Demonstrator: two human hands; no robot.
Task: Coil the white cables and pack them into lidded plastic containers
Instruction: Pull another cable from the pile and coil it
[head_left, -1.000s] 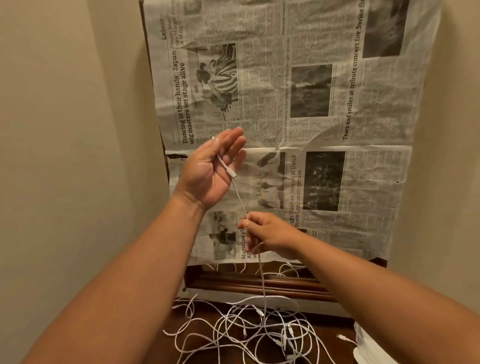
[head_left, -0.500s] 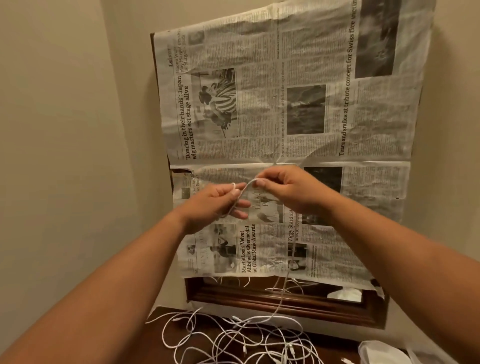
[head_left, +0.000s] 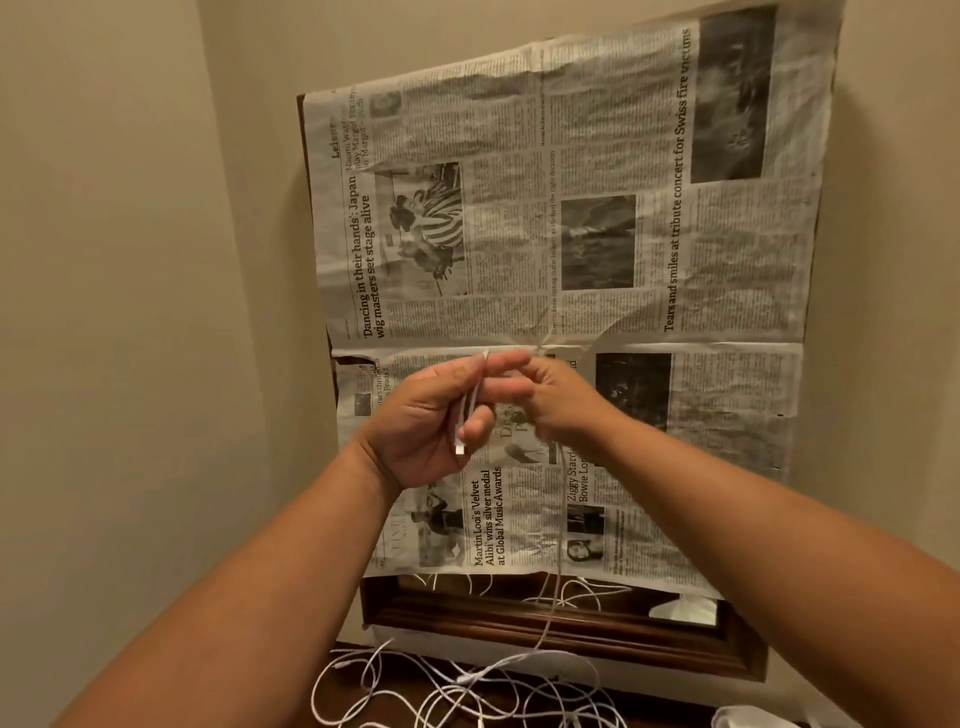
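My left hand (head_left: 426, 421) is raised in front of the newspaper and grips a folded loop of white cable (head_left: 470, 402); the plug end hangs at the palm. My right hand (head_left: 561, 400), slightly blurred, pinches the same cable just to the right, fingertips almost touching the left ones. From the right hand the cable drops straight down (head_left: 557, 571) to a tangle of several white cables (head_left: 467, 691) on the dark wooden surface at the bottom. No container is clearly in view.
A newspaper sheet (head_left: 571, 234) covers a dark wood-framed mirror (head_left: 519, 623) leaning on the beige wall. Something white and crumpled (head_left: 753, 719) lies at the bottom right corner. The wall corner runs along the left.
My right hand rose from low on the cable up to the left hand, and the left hand closed over the cable loop. The view tilted upward, showing less of the cable pile.
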